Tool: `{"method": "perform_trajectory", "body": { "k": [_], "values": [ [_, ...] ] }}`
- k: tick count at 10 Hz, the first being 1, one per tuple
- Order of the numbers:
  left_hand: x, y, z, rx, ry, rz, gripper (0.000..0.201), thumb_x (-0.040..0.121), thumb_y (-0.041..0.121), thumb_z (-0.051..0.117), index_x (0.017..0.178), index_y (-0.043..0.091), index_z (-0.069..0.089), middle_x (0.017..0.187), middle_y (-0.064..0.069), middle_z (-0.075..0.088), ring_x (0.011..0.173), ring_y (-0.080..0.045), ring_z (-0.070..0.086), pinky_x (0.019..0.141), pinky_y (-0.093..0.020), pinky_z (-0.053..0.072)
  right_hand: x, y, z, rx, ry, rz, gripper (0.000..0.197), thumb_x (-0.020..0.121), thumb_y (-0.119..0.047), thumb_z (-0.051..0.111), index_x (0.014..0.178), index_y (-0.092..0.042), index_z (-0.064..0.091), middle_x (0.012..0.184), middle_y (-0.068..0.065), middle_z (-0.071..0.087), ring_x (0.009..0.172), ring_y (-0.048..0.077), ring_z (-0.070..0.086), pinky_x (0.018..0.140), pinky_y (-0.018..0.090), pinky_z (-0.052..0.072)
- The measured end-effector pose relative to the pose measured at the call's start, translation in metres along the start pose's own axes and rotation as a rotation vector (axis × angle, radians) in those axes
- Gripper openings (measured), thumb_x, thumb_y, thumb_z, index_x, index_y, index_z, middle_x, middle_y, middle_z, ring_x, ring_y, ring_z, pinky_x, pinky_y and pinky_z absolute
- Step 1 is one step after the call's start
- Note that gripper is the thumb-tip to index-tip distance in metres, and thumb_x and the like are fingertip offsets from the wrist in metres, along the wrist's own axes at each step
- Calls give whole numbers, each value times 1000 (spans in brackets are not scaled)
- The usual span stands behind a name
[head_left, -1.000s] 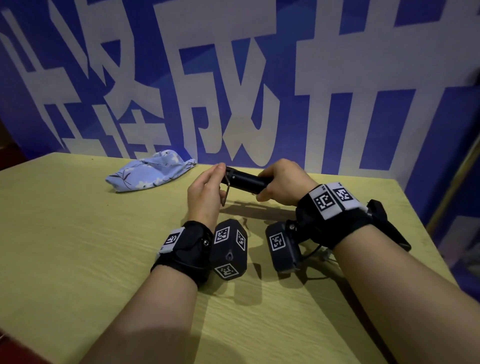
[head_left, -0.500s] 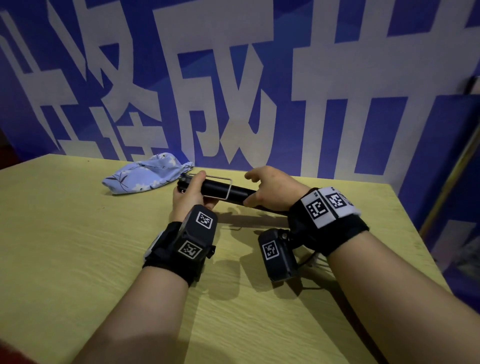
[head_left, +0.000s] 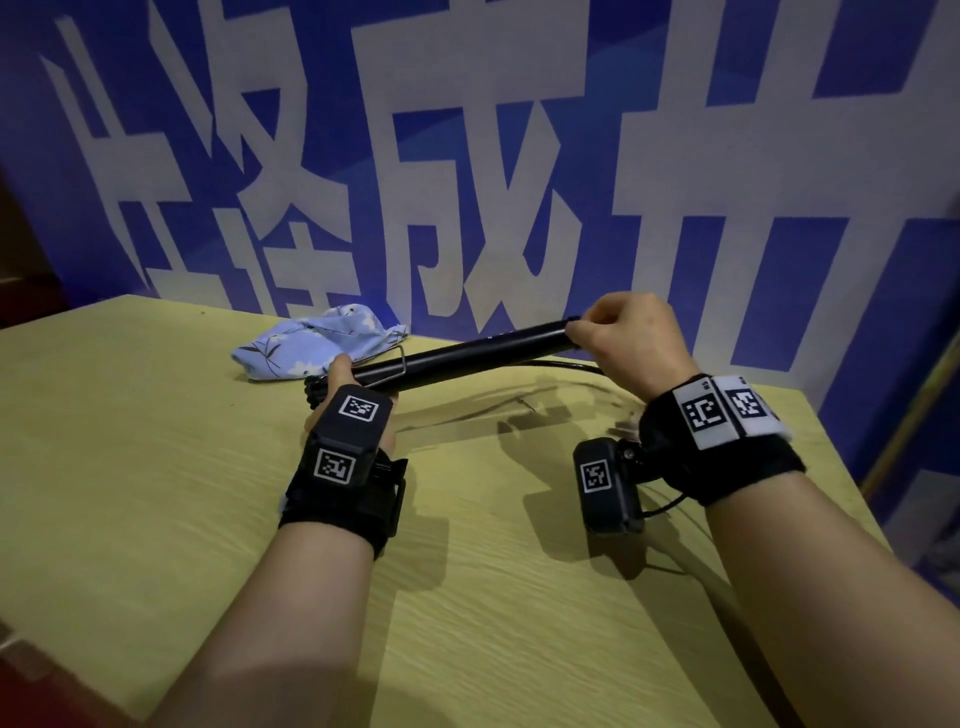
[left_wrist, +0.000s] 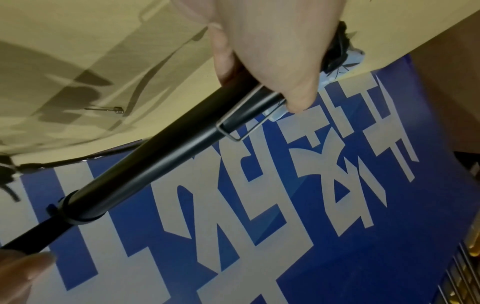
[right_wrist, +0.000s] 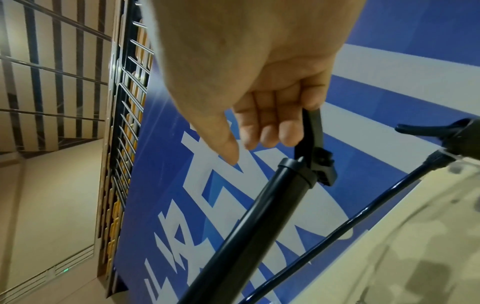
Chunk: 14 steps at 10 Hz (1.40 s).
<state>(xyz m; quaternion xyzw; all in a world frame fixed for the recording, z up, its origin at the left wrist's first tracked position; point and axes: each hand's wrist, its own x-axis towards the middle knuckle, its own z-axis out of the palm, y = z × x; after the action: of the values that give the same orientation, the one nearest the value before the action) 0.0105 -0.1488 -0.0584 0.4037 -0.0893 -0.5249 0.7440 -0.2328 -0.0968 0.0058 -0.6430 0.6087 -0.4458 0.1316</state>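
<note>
A long black tube, like a hand pump, is held level above the table between both hands. My left hand grips its left end, where a wire bracket folds along the tube. That bracket shows beside the left hand in the left wrist view. My right hand holds the right end. In the right wrist view the fingers of the right hand curl round a thin black handle piece past the tube's end cap. A black hose hangs beneath.
A blue flowered cloth pouch lies on the yellow wooden table behind my left hand. A small metal needle lies on the table under the tube. A blue wall with white characters stands right behind the table.
My hands have moved apart: the right hand went right and up with its end, and the left hand turned over onto the bracket end. Much more of the tube now shows between them.
</note>
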Motion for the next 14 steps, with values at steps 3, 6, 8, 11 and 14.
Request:
{"method": "perform_trajectory", "body": {
  "k": [3,6,8,11,14],
  "values": [
    [-22,6,7,24,-54,-24,29,102,28,35,76,19,42,81,4,47,68,-8,49,44,-16,49,4,17,14,-205,-339,154,64,84,-50,63,135,-16,46,113,10,59,100,21,59,81,35,51],
    [-28,-8,11,52,-208,-23,32,101,31,41,125,12,51,85,2,53,75,-10,57,65,-23,52,-2,32,14,56,-307,-3,65,85,-66,46,139,-30,37,143,2,44,129,23,42,102,43,40],
    [-31,-11,11,63,-222,-33,48,100,35,44,141,9,42,87,1,56,99,-15,62,66,-27,52,-1,30,16,257,-284,-53,74,78,-75,25,119,-25,62,107,-6,69,109,12,57,97,34,36],
    [-51,-13,18,-75,-177,-119,33,86,41,68,99,12,57,100,-9,63,87,-21,62,65,-30,53,-1,25,18,347,-330,98,72,89,-72,15,78,-21,64,65,8,67,81,28,67,81,32,44],
    [-84,-31,30,-149,-541,-161,24,80,11,65,104,9,59,112,-11,65,101,-26,65,86,-35,53,0,16,27,721,-362,242,56,90,-67,35,122,-27,57,60,4,55,51,20,51,63,33,36]
  ]
}}
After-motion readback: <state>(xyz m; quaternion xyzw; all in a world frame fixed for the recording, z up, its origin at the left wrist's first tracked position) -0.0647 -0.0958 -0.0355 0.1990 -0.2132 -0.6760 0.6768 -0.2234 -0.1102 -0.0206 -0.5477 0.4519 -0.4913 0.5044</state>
